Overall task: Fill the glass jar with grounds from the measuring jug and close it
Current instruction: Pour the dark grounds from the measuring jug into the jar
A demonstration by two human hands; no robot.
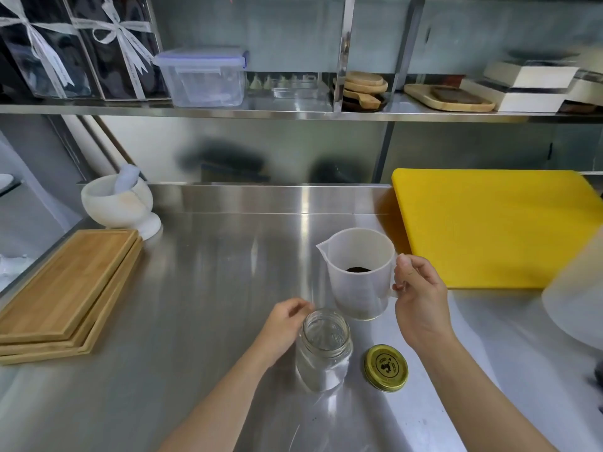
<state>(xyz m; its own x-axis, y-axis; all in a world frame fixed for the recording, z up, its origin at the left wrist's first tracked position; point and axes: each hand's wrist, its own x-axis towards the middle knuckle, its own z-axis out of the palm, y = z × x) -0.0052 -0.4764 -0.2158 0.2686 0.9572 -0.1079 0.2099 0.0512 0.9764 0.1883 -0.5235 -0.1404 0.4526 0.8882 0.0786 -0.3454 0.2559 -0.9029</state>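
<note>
A clear glass jar [323,350] stands upright and lidless on the steel counter, with nothing visible inside. My left hand [283,324] rests against its left side near the rim. Just behind it stands a translucent plastic measuring jug [357,275] with dark grounds [358,269] at its bottom and its spout pointing left. My right hand [419,298] grips the jug's handle on the right. The gold metal lid [386,367] lies flat on the counter to the right of the jar.
A yellow cutting board [496,226] lies at the back right. Stacked wooden boards [65,295] sit at the left, with a white mortar and pestle [120,200] behind them. A blurred white container [577,295] is at the right edge. A shelf with boxes runs overhead.
</note>
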